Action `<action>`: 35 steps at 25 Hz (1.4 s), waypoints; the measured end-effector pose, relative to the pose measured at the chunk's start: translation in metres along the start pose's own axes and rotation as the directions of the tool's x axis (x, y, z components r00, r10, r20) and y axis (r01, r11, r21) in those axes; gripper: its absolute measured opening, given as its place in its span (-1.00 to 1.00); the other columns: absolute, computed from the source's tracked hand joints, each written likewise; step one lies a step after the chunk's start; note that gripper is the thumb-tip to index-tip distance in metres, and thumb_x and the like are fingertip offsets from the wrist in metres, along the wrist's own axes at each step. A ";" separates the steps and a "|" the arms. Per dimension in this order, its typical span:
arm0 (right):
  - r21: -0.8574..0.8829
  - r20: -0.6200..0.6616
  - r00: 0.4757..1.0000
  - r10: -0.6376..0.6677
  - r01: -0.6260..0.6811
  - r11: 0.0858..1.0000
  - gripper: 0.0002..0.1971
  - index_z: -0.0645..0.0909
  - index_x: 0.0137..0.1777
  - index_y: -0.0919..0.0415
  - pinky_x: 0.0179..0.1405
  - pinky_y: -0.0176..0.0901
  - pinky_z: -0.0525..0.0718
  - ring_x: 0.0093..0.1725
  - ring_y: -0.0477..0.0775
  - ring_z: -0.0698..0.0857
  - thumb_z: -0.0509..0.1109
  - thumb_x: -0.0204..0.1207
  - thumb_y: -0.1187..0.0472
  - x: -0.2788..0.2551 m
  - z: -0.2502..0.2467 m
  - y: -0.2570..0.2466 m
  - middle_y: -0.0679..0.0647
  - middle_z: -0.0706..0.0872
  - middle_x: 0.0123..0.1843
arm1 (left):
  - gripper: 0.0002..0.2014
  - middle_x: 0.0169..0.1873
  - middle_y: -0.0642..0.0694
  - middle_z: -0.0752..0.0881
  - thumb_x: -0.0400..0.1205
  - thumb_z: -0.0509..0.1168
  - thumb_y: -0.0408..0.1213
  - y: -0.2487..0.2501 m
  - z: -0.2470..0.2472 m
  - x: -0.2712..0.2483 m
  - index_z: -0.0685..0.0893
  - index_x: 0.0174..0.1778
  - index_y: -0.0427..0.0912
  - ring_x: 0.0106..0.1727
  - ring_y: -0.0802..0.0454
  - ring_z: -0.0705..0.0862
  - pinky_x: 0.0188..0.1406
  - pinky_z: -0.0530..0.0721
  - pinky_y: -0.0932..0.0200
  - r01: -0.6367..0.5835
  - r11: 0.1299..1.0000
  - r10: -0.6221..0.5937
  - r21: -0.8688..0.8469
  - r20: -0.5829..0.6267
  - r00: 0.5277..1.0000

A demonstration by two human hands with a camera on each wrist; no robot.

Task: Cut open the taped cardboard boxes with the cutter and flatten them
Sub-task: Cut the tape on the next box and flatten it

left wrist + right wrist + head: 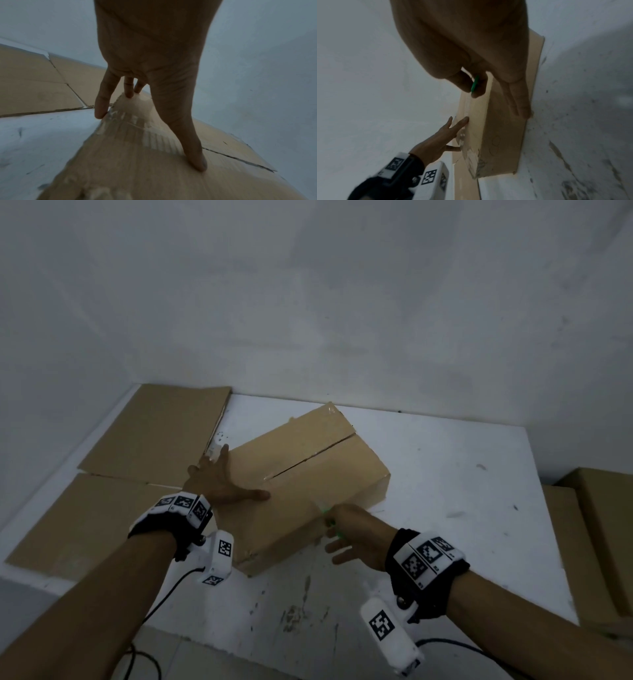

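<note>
A closed cardboard box (301,474) lies askew on the white table (462,491), its top seam slit open along the middle. My left hand (219,479) lies flat on the box's near left corner, fingers spread; the thumb (195,155) presses on the top and the other fingers reach over the taped edge. My right hand (349,535) pinches a green cutter (327,517) between thumb and forefinger at the box's near edge. In the right wrist view the cutter (475,84) shows as a green sliver, with the remaining fingers (520,102) straight against the box side (501,142).
Two flattened cardboard sheets (157,440) (85,522) lie on the table's left part, up to the wall. More brown boxes (589,542) stand off the table's right edge. Cables (171,587) hang below the near edge.
</note>
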State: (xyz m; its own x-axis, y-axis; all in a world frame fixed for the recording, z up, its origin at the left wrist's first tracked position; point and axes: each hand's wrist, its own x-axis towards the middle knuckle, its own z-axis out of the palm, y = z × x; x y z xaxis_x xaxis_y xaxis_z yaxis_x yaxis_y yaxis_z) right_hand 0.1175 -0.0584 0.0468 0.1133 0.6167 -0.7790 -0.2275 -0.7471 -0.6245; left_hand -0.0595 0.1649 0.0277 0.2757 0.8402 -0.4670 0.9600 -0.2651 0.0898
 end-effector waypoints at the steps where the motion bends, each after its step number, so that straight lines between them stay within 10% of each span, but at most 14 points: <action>1: -0.021 0.047 0.999 0.024 -0.023 1.000 -0.78 0.35 0.32 0.18 0.02 0.07 0.67 0.11 0.20 0.62 0.12 0.75 0.14 -0.001 0.003 -0.001 0.21 0.47 0.36 | 0.53 0.71 -0.27 0.04 0.01 0.48 0.61 0.000 -0.001 0.001 -0.24 0.74 0.07 0.66 -0.44 0.13 0.53 0.35 -0.40 0.001 1.000 -0.001 -0.003 0.002 1.000; 6: 0.095 -0.036 0.998 -0.042 0.045 0.994 -0.87 0.40 0.17 0.22 -0.11 0.01 0.51 -0.18 0.14 0.40 0.17 0.69 0.22 0.009 -0.002 -0.008 0.12 0.40 -0.08 | 0.45 0.55 -0.30 0.40 -0.10 0.16 0.83 -0.006 -0.003 0.009 0.34 0.59 -0.14 0.55 -0.35 0.33 0.43 0.51 -0.29 -0.071 0.993 0.068 0.098 0.037 0.997; 14: 0.128 -0.449 0.876 -0.177 0.259 0.957 -0.79 0.52 0.25 0.28 0.21 0.11 0.58 0.14 0.21 0.56 0.18 0.70 0.26 0.011 -0.083 -0.026 0.19 0.55 0.20 | -0.38 -0.23 -0.14 0.84 0.38 0.55 0.28 0.036 0.006 -0.031 0.71 0.01 -0.25 -0.32 0.01 0.78 -0.49 0.59 0.28 -0.270 0.950 0.301 -0.157 0.224 0.927; 19: 0.020 -0.665 0.703 -0.252 0.354 0.935 -0.77 0.44 -0.20 0.25 -0.23 -0.11 0.41 -0.16 0.10 0.51 0.11 0.70 0.26 0.008 -0.122 0.002 0.13 0.55 -0.14 | -0.49 -0.34 -0.08 0.80 0.41 0.54 0.25 0.083 0.053 -0.057 0.76 -0.25 -0.22 -0.29 0.05 0.78 -0.26 0.77 0.16 -0.447 0.857 0.496 -0.258 0.175 0.850; 24: -0.130 -0.864 0.416 -0.285 0.363 0.923 -0.71 0.40 -0.24 0.07 0.33 0.33 0.52 0.27 0.36 0.55 0.09 0.71 0.03 0.005 -0.116 0.057 0.34 0.54 0.33 | -0.54 -0.35 0.13 0.72 0.38 0.46 0.39 0.105 0.063 -0.068 0.69 -0.34 0.02 -0.29 0.19 0.69 -0.16 0.76 0.10 -0.658 0.751 0.660 -0.063 0.110 0.743; 29: 0.121 -0.814 0.556 -0.170 0.449 0.885 -0.73 0.42 -0.21 0.09 -0.07 -0.09 0.44 0.01 0.12 0.49 0.08 0.74 0.15 0.003 -0.106 0.078 0.13 0.47 0.17 | -0.21 0.32 0.09 0.53 0.24 0.46 0.49 0.128 0.050 -0.053 0.60 0.31 0.11 0.31 0.07 0.46 0.35 0.53 0.00 -0.828 0.549 0.825 0.115 0.081 0.559; 32: 0.120 -0.760 0.619 -0.198 0.433 0.894 -0.76 0.43 -0.21 0.09 -0.09 -0.08 0.42 -0.02 0.09 0.47 0.09 0.70 0.19 0.008 -0.124 0.063 0.10 0.49 0.01 | 0.09 0.69 0.09 0.11 0.23 0.47 0.50 0.150 0.049 -0.044 0.23 0.65 0.18 0.71 0.07 0.02 0.71 -0.02 -0.18 -0.824 0.537 0.805 0.178 0.182 0.564; 35: 0.139 -0.647 0.719 -0.253 0.437 0.889 -0.78 0.41 -0.21 0.18 -0.25 -0.14 0.35 -0.22 0.02 0.44 0.16 0.71 0.22 0.006 -0.152 0.043 0.08 0.47 -0.15 | 0.21 0.68 0.07 0.07 0.18 0.42 0.58 0.173 0.051 -0.040 0.14 0.67 0.09 0.72 0.01 -0.01 0.71 -0.16 -0.26 -0.777 0.583 0.751 0.238 0.207 0.627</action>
State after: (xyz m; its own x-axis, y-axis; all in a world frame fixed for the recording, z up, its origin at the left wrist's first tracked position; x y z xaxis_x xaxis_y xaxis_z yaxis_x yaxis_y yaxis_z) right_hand 0.2552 -0.1250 0.0070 0.7648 0.4721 -0.4383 -0.2867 -0.3599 -0.8879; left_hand 0.0928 0.0617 0.0171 0.8838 0.2300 -0.4074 0.3341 -0.9199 0.2053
